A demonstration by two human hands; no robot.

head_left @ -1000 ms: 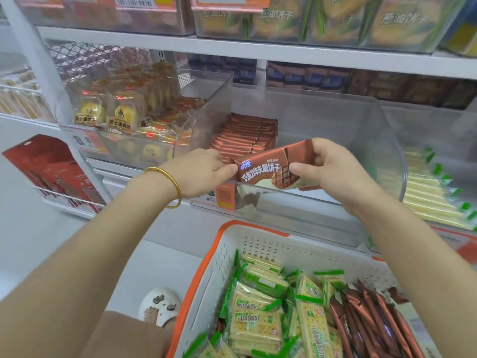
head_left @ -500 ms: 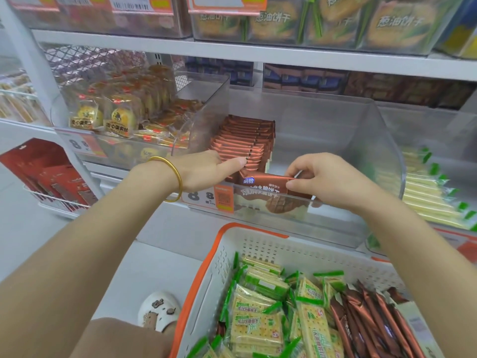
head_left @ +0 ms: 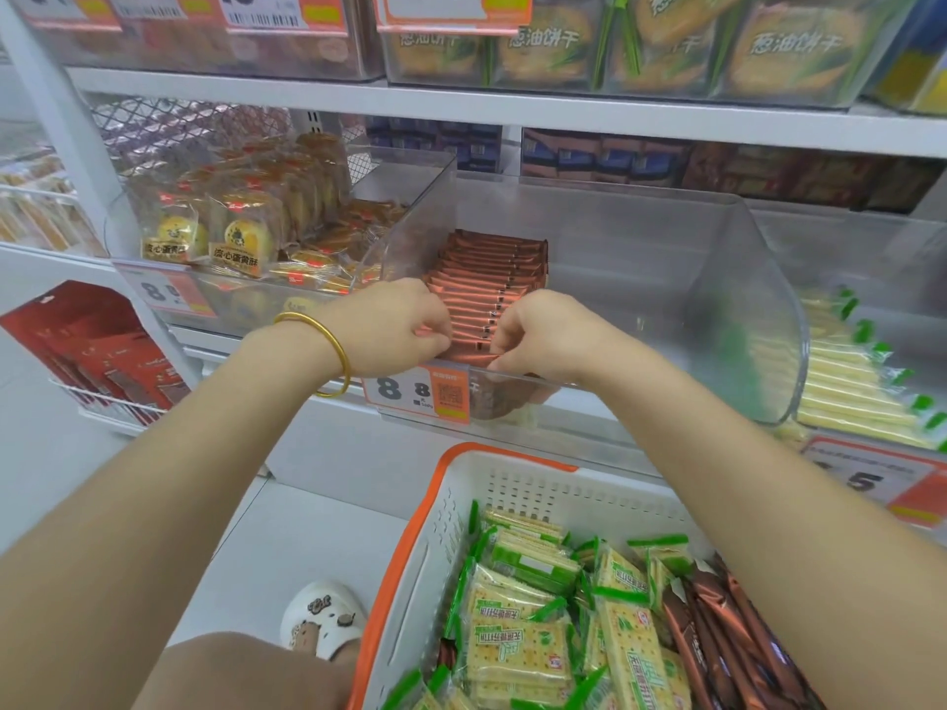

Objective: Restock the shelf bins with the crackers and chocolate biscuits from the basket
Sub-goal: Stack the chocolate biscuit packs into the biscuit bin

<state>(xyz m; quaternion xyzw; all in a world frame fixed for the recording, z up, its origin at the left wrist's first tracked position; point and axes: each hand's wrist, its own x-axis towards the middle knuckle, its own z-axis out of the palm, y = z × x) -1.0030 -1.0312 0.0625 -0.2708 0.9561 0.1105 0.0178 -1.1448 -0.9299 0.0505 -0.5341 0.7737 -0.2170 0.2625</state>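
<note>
Brown chocolate biscuits (head_left: 487, 279) stand rowed in the clear bin (head_left: 743, 310); green crackers (head_left: 517, 653) fill the basket (head_left: 563, 484).

Copper-brown chocolate biscuit packs (head_left: 487, 279) are gleaming in the clear bin (head_left: 717, 299) at centre. Green-and-cream cracker packs (head_left: 517, 638) are showing in the white, orange-rimmed, hole-patterned basket (head_left: 538, 489) at lower right. A gold bangle (head_left: 335, 343) is shining at centre left.

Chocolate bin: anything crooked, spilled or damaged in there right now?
Nothing stands out. The biscuit packs stand on edge in one tidy row at the left of the bin; the left hand and right hand pinch the front pack. No torn wrappers or spills show.
</note>
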